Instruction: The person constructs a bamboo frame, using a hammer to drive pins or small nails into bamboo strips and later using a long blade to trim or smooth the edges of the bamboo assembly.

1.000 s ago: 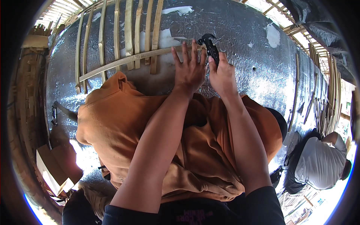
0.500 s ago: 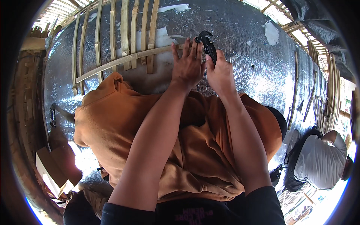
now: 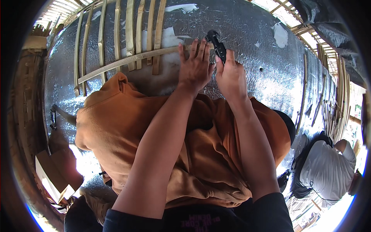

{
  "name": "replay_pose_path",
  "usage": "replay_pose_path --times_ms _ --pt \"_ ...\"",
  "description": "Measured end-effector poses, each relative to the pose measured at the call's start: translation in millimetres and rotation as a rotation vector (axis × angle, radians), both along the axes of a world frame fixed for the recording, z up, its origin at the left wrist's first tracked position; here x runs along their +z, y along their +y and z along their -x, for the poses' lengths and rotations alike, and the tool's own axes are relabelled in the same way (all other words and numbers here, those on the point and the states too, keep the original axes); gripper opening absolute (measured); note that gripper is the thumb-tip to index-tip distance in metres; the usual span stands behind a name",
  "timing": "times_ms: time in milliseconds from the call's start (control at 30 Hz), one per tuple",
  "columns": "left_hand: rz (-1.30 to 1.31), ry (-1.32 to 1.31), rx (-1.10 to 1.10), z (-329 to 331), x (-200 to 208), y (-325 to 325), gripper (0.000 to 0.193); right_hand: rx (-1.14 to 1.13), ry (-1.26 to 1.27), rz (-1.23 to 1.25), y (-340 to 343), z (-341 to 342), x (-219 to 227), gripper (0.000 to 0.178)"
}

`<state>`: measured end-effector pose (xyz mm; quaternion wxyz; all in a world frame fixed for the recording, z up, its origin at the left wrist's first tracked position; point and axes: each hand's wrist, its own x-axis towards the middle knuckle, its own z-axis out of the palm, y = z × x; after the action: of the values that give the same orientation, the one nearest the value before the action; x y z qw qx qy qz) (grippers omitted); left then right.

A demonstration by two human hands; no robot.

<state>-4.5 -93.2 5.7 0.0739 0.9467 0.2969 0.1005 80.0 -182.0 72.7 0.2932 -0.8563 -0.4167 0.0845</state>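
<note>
My left hand (image 3: 194, 70) lies flat with its fingers spread, over the right end of a long, slightly curved bamboo strip (image 3: 125, 62). Just to its right, my right hand (image 3: 232, 79) is closed around the handle of a black hammer-headed multi-tool (image 3: 218, 48). The tool's head points up and left, beyond the left fingertips, and looks blurred. Under the strip is a silver foil sheet (image 3: 235, 27). Whether the tool's head touches the strip or the foil, I cannot tell.
Several upright bamboo slats (image 3: 117, 34) lie across the foil at upper left. Brown-orange cloth (image 3: 116, 112) spreads beneath my forearms. A cardboard box (image 3: 58, 172) stands at lower left. On the right, a person in a white shirt (image 3: 328, 170) bends near bundled bamboo sticks (image 3: 334, 112).
My right hand and the multi-tool have shifted slightly to the right, and the tool's head has turned a little. My left hand stays spread on the strip.
</note>
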Motion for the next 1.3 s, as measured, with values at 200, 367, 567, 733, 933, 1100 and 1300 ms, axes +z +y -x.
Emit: replay_pose_path --times_ms 200,367,567,733,933,1100,1300 --pt "0.006 0.033 0.012 2 -2 0 0.064 0.011 0.001 -0.045 -2 5 4 0.030" --pt "-0.030 0.141 0.013 3 -1 -2 0.066 -0.025 0.089 0.145 -3 4 7 0.030" --pt "0.011 0.152 0.000 2 -1 -2 0.064 0.014 0.015 0.217 0 5 6 0.028" --pt "-0.001 0.022 -0.008 4 -7 -3 0.065 0.004 -0.021 -0.090 -1 6 5 0.027" --pt "-0.001 0.027 -0.010 1 -7 2 0.067 0.032 0.038 -0.120 -3 8 5 0.027" --pt "-0.003 0.106 -0.013 3 -7 0 0.068 0.037 0.007 0.212 0 8 5 0.030" --pt "-0.010 -0.055 -0.016 1 -9 0 0.067 -0.024 0.034 0.196 -1 12 11 0.028"
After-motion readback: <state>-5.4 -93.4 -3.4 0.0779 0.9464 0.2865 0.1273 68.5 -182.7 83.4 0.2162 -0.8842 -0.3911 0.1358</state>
